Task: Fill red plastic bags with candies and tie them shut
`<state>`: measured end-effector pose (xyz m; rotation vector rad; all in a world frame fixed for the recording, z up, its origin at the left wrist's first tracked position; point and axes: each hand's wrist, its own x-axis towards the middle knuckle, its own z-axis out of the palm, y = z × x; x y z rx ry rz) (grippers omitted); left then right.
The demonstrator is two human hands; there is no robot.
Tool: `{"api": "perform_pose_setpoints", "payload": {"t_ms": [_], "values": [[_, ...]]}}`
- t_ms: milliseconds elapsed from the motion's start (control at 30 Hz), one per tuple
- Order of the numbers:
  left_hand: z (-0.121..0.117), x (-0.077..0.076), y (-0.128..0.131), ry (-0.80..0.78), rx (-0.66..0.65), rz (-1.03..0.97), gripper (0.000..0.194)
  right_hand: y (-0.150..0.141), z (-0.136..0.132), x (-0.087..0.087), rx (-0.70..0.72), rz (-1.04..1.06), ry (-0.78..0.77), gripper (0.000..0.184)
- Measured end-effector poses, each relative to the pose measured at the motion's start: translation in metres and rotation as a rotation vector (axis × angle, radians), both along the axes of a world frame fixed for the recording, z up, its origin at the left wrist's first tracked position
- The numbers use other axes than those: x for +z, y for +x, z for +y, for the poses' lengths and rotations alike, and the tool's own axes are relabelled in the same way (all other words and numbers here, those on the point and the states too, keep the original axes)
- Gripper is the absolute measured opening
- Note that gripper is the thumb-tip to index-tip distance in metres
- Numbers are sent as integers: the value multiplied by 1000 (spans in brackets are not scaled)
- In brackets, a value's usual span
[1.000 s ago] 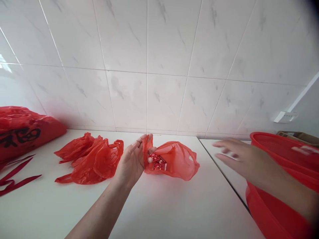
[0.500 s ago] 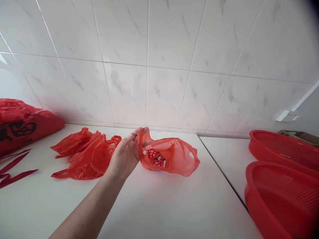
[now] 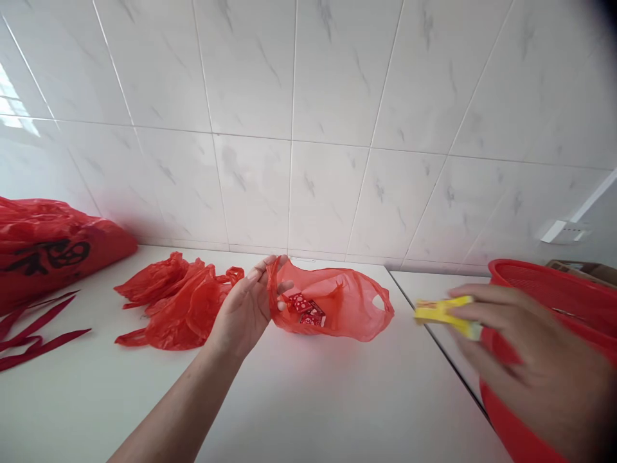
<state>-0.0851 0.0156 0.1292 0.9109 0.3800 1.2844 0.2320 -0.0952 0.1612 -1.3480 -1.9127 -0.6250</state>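
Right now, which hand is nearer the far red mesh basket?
Right hand, holding a yellow item, overlaps the far red mesh basket in view. Left hand is well away, holding a red plastic bag.

The left hand [image 3: 245, 308] pinches the rim of an open red bag [image 3: 337, 308] on a white counter [image 3: 328, 399], with small red packets [image 3: 306, 307] inside it. Right of the bag, the right hand [image 3: 535, 360] grips a yellow packet [image 3: 441, 315] beside a red basket [image 3: 544, 289]. Left of the bag lie a crumpled bag [image 3: 173, 305], a full bag [image 3: 48, 251] and red ribbons [image 3: 33, 334].
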Motion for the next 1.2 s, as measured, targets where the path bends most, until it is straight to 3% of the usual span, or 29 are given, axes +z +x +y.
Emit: {"api": "perform_pose_setpoints", "payload": {"t_ms": [67,200,300,433,533,600,667,800,900,1033,1133,1200], "values": [[-3,1,-1,0,-6,-6,29,-41,21,-1,162,-114,-23,21],[-7,5,-5,0,-17,8,28,-85,64,-16,145,-245,-153,27],[-8,7,-9,8,-3,58,29,-77,81,-28,52,-340,-161,29],[-6,8,-17,62,35,148,36,-50,74,-38,-184,-318,-198,39],[-2,9,-26,117,105,318,59,-35,65,-43,-321,-69,-638,40],[2,12,-33,161,162,472,71,-27,63,-40,-302,123,-951,30],[7,19,-39,219,204,602,73,-19,66,-30,-222,340,-1086,24],[17,39,-42,343,251,709,67,-13,71,1,-107,713,-942,34],[20,49,-38,383,214,669,67,-31,63,4,-49,615,-908,49],[18,46,-29,403,179,668,63,-75,44,-35,-11,317,-977,51],[14,42,-26,416,189,712,62,-102,37,-64,16,290,-1016,53],[11,41,-27,415,197,746,62,-112,33,-76,25,272,-929,51]]}}
